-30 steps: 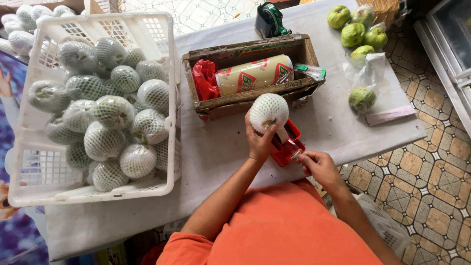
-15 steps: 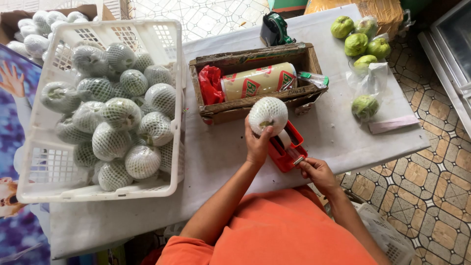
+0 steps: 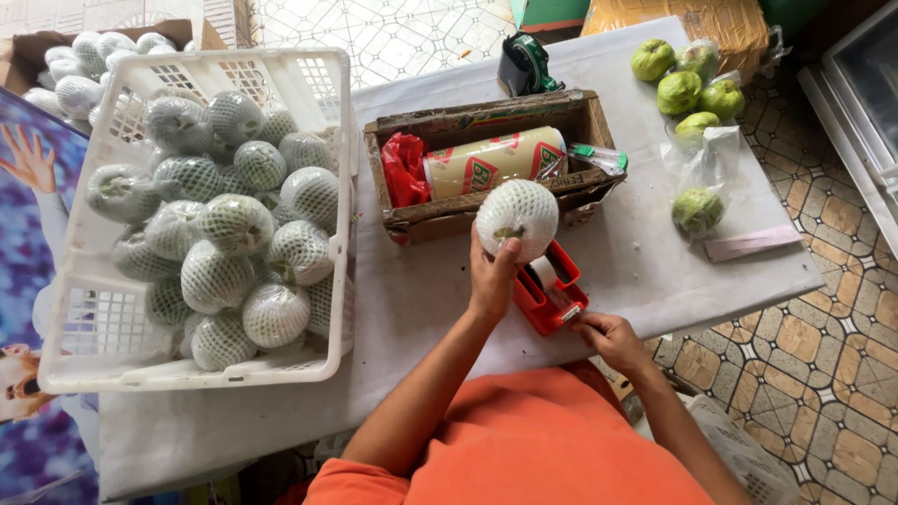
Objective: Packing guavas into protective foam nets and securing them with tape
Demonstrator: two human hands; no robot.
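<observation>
Head view, looking down at a white-covered table (image 3: 421,290): the left hand (image 3: 493,273) is raised over the table's near middle, fingers curled up around the underside of a guava wrapped in white foam netting (image 3: 517,218), thumb pressed against its lower face; the wrapped fruit sits just above a red tape dispenser (image 3: 550,292) and in front of a worn cardboard box (image 3: 491,159); the right hand (image 3: 608,339) is at the table's near edge, fingertips pinched together at the dispenser's cutter end, on what looks like the tape's free end, though the tape itself is too small to make out; the dispenser lies flat on the table between the two hands; the cardboard box holds a roll of printed film (image 3: 494,161) lying on its side and a red plastic bag (image 3: 404,170) at its left end; a white plastic crate (image 3: 201,215) occupies the left of the table, heaped with guavas already in foam netting; more netted fruit fills a cardboard carton (image 3: 65,75) beyond the crate; a second, dark tape dispenser (image 3: 524,64) stands behind the box; bare green guavas (image 3: 681,79) are grouped at the far right corner, and one guava in a clear bag (image 3: 697,208) lies nearer, beside a flat pinkish strip (image 3: 748,241); the person's orange shirt (image 3: 543,440) fills the lower frame.
</observation>
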